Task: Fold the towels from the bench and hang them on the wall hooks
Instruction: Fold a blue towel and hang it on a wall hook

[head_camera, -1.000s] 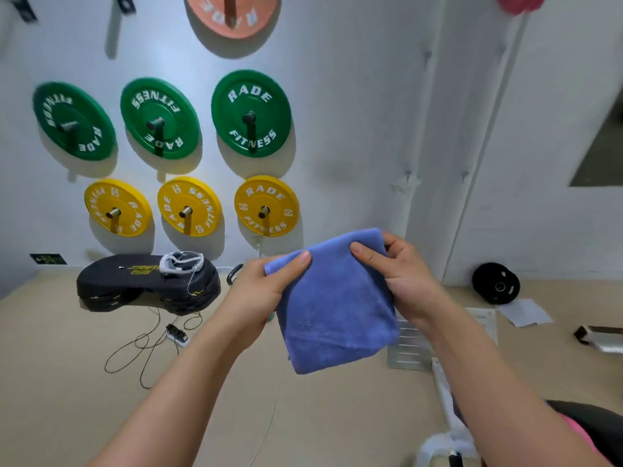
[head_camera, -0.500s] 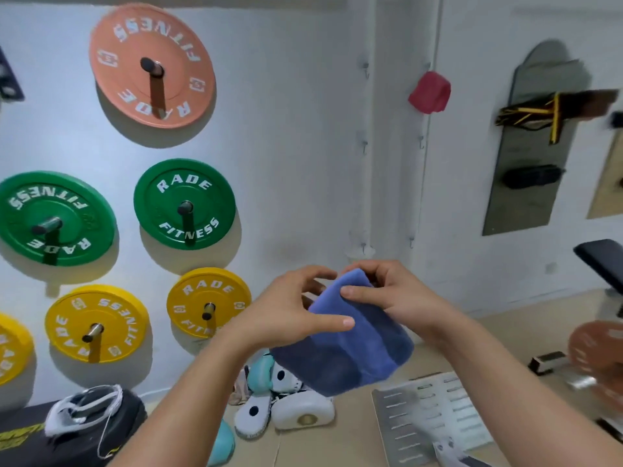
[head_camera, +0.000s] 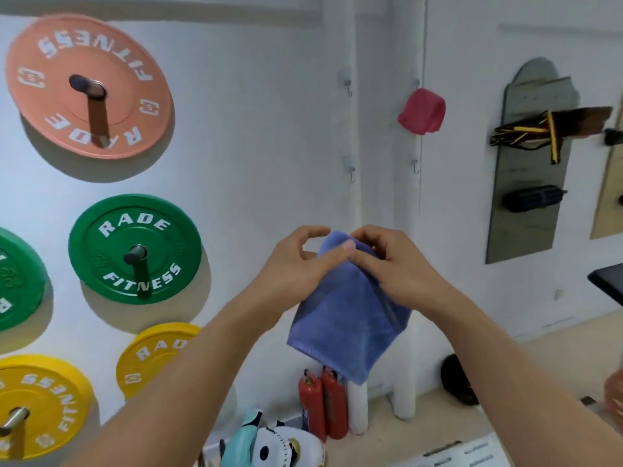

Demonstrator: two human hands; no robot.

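Note:
A folded blue towel (head_camera: 350, 318) hangs in front of me at chest height. My left hand (head_camera: 300, 264) pinches its top corner from the left, thumb laid across the fold. My right hand (head_camera: 394, 264) grips the same top corner from the right. A folded red towel (head_camera: 422, 111) hangs on the upper right wall hook. Three bare hooks show on the white corner wall: upper left hook (head_camera: 348, 85), lower left hook (head_camera: 351, 171), lower right hook (head_camera: 416, 166). The bench edge (head_camera: 606, 281) is at the far right.
Weight plates hang on pegs on the left wall: orange plate (head_camera: 87, 85), green plate (head_camera: 135, 247), yellow plate (head_camera: 40, 406). Two red fire extinguishers (head_camera: 323, 402) stand in the corner below the towel. A grey wall board (head_camera: 529, 156) with straps is at the right. Boxing gloves (head_camera: 269, 446) lie on the floor.
My view has risen from the floor toward the hooks in the corner. Both hands have gathered the blue towel's top corner closer together and lifted it higher.

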